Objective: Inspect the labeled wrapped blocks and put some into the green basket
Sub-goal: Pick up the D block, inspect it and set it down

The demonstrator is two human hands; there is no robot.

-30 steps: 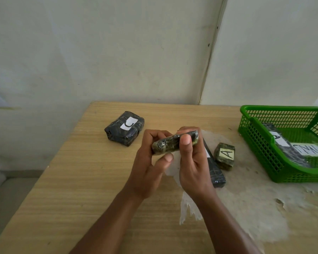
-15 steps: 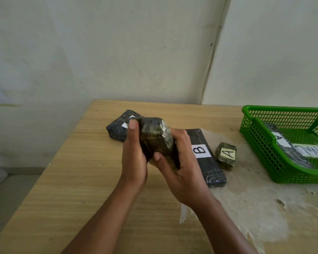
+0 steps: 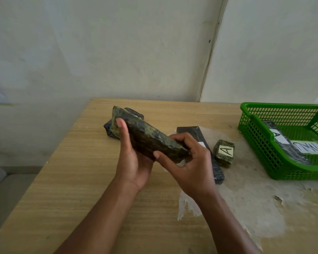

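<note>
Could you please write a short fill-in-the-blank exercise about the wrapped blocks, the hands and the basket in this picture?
1. The small block lying on the table carries a label with the letter ____.
2. The long mottled block is held by ____ hands, the left hand and the right hand.
3. The basket is ____ in colour.
4. The block with the white label lies ____ the basket.

Missing words: A; both; green; inside

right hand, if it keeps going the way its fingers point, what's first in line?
The right hand points left and away, curled over the mottled green wrapped slab. Past that, likely the left hand gripping the slab's other end, then the dark wrapped block behind; depth is unclear.
</note>
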